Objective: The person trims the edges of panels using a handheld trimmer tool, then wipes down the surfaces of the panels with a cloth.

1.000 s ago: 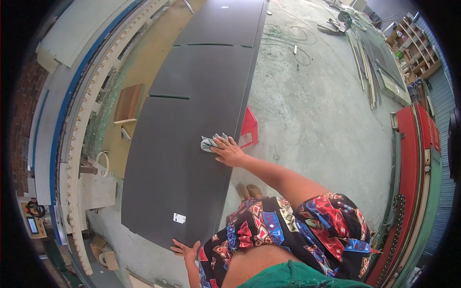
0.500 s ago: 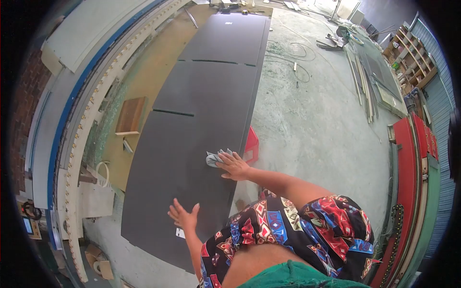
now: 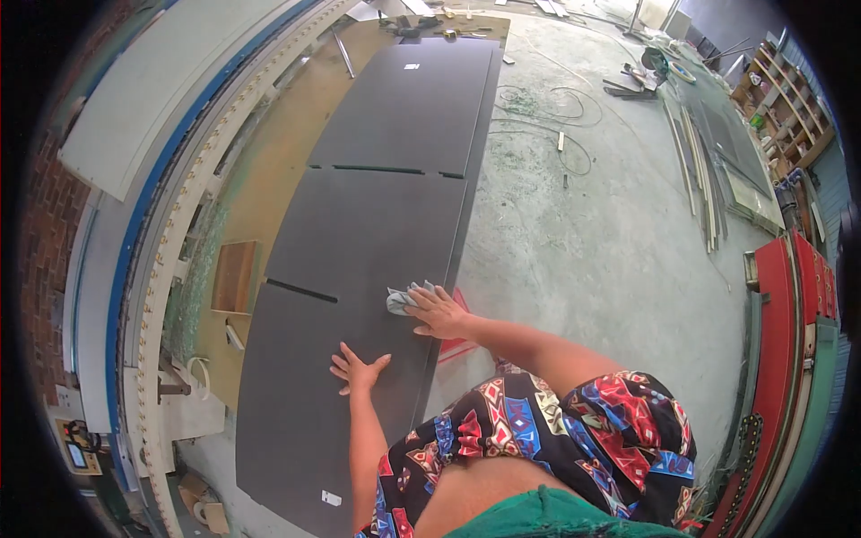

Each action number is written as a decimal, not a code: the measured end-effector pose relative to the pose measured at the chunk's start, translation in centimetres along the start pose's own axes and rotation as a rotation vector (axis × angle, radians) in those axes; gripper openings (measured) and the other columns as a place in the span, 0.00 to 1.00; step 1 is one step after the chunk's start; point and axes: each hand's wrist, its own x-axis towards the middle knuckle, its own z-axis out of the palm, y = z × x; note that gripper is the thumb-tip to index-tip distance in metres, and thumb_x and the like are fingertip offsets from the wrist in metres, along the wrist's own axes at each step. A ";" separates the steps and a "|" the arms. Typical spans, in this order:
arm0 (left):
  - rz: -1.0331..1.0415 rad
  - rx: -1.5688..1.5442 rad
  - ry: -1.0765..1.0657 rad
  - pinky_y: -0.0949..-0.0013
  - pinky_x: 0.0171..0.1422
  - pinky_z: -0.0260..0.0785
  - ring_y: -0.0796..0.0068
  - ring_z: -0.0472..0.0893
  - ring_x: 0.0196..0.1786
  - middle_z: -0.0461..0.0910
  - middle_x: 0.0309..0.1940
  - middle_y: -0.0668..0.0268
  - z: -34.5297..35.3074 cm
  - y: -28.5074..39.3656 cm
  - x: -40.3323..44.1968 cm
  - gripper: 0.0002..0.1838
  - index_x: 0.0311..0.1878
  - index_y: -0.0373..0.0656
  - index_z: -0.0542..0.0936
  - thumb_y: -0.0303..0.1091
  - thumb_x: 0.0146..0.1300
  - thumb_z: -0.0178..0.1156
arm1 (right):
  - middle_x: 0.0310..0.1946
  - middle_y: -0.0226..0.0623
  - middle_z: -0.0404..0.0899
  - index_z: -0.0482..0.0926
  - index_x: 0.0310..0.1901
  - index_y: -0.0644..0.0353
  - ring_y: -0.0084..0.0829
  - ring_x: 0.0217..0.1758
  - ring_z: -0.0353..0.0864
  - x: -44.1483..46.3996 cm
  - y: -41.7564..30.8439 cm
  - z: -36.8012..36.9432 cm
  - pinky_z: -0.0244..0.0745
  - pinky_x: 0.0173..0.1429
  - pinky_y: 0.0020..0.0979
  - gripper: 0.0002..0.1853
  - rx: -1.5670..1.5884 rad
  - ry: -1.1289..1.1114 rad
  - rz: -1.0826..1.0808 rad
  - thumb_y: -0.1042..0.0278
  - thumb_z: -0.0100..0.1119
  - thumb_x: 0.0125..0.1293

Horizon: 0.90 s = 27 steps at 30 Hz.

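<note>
A long dark grey panel with narrow slots cut through it lies lengthwise in front of me. My left hand rests on its near part with fingers spread, holding nothing. To the right of it, my right hand presses a crumpled grey cloth against the panel near the right edge. Part of the cloth is hidden under the fingers. One white label is on the panel below my left hand, and another label is at the far end.
A long machine bed with a blue strip runs along the left. A wooden block lies beside the panel. Something red stands under its right edge. Long strips lie on the floor at right, near a red machine.
The view has shifted forward, so panel, slots and label sit lower in it. My left hand is farther up the panel, away from the label. The right hand stays on the cloth.
</note>
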 end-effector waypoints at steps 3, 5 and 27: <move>-0.195 0.067 -0.028 0.23 0.67 0.29 0.49 0.25 0.77 0.25 0.76 0.54 0.8 2.2 -0.1 0.74 0.75 0.62 0.30 0.65 0.33 0.74 | 0.73 0.40 0.48 0.64 0.68 0.48 0.39 0.77 0.43 1.8 3.9 -2.4 0.42 0.75 0.54 0.33 0.036 -0.055 0.044 0.43 0.52 0.64; -0.241 0.100 -0.021 0.22 0.66 0.28 0.49 0.22 0.76 0.20 0.75 0.52 1.2 2.2 0.1 0.77 0.74 0.62 0.27 0.67 0.31 0.74 | 0.73 0.40 0.49 0.64 0.68 0.48 0.39 0.77 0.43 3.0 6.5 -3.0 0.41 0.75 0.54 0.33 0.029 -0.054 0.046 0.43 0.52 0.64; -0.321 0.151 -0.138 0.26 0.69 0.29 0.50 0.19 0.76 0.16 0.74 0.52 1.7 1.3 0.7 0.80 0.72 0.61 0.19 0.66 0.30 0.75 | 0.75 0.43 0.45 0.61 0.69 0.47 0.43 0.78 0.39 10.1 24.6 -5.3 0.34 0.76 0.53 0.33 0.012 0.071 0.460 0.43 0.51 0.65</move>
